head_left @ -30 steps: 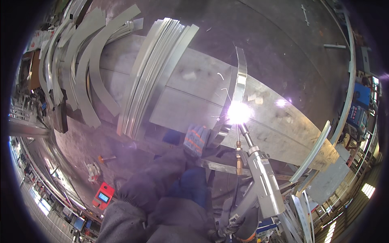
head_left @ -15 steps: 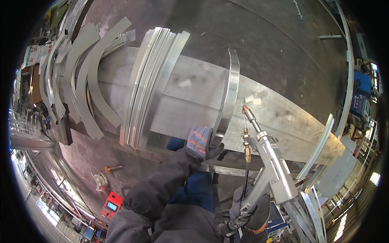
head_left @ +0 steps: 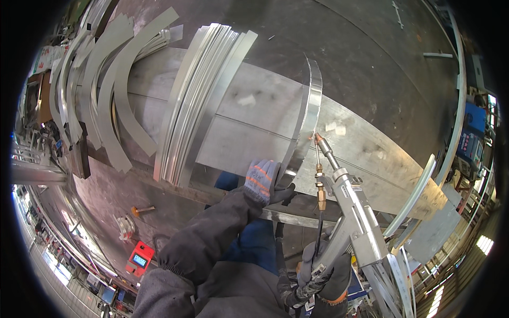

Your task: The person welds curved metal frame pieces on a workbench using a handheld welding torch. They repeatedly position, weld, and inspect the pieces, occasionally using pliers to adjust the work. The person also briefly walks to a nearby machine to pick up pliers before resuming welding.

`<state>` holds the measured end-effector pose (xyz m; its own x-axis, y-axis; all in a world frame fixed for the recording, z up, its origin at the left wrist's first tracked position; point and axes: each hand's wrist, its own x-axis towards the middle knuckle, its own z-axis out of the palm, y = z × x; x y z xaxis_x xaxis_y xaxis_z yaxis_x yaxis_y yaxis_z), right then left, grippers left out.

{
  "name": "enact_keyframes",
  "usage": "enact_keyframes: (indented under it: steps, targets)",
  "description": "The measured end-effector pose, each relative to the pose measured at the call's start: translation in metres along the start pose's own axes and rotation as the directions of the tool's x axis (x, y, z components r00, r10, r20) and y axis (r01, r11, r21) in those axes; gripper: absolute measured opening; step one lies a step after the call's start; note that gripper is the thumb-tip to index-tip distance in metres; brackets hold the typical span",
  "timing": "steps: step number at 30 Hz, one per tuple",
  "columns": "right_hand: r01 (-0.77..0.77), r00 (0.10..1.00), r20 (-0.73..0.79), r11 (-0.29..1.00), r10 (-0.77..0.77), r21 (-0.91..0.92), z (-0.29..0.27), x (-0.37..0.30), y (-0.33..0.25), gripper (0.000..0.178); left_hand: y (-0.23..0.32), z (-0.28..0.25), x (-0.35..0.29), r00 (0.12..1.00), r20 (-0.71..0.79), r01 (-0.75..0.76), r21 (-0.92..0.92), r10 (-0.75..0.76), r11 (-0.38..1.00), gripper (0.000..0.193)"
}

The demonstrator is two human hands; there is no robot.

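Note:
My left hand (head_left: 261, 183), in a grey glove with orange stripes, is closed round the near end of a curved, shiny metal strip (head_left: 310, 108). The strip stands on edge across a flat metal plate (head_left: 254, 124), and its far end reaches past the plate's edge. My right hand (head_left: 331, 278), in a dark glove, grips the handle of a silver handheld welding gun (head_left: 356, 212). A thin wire-feed tube with brass fittings (head_left: 320, 185) runs beside its barrel. The copper nozzle points at the strip's right side, very close to it; whether they touch I cannot tell.
Left of the strip lies a bundle of long metal strips (head_left: 196, 106), with several curved flat pieces (head_left: 132, 100) beyond. A pale strip (head_left: 411, 196) rests at the plate's right end. At lower left are a hammer (head_left: 142, 211) and a red device with a screen (head_left: 139, 259).
The welding gun's nozzle has come closer to the strip's right side. The strip's upper part has tilted, showing more of its right face. My left hand keeps its hold; the whole view has shifted slightly.

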<state>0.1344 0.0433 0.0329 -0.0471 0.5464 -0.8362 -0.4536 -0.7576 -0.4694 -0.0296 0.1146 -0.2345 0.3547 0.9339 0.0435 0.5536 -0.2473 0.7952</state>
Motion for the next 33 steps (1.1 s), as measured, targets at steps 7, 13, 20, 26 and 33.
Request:
enact_keyframes:
  steps: [7,13,20,26,33]
  targets:
    - [0.082,0.995,-0.064,0.997,-0.082,0.003,-0.006,0.002,0.01,0.083,0.0,-0.001,0.001,1.0,0.018,-0.01,0.005,0.01,1.0,0.049]
    - [0.045,0.999,0.018,0.997,-0.047,0.065,-0.008,0.0,0.014,0.085,-0.001,0.0,0.0,0.997,0.08,0.006,0.022,-0.008,1.0,0.056]
    - [0.028,0.998,0.06,0.997,-0.033,0.076,-0.008,-0.002,0.016,0.08,-0.001,-0.001,-0.002,0.997,0.073,0.02,0.025,-0.022,0.999,0.057]
    - [0.058,0.996,-0.076,0.995,-0.052,0.084,-0.004,-0.009,0.02,0.08,0.0,0.001,-0.002,0.999,0.049,0.013,0.024,-0.014,1.0,0.057]
    - [0.064,0.998,-0.034,0.992,-0.06,0.11,-0.007,-0.014,0.026,0.08,-0.001,0.002,-0.002,0.999,0.047,0.019,0.026,-0.02,0.999,0.057]
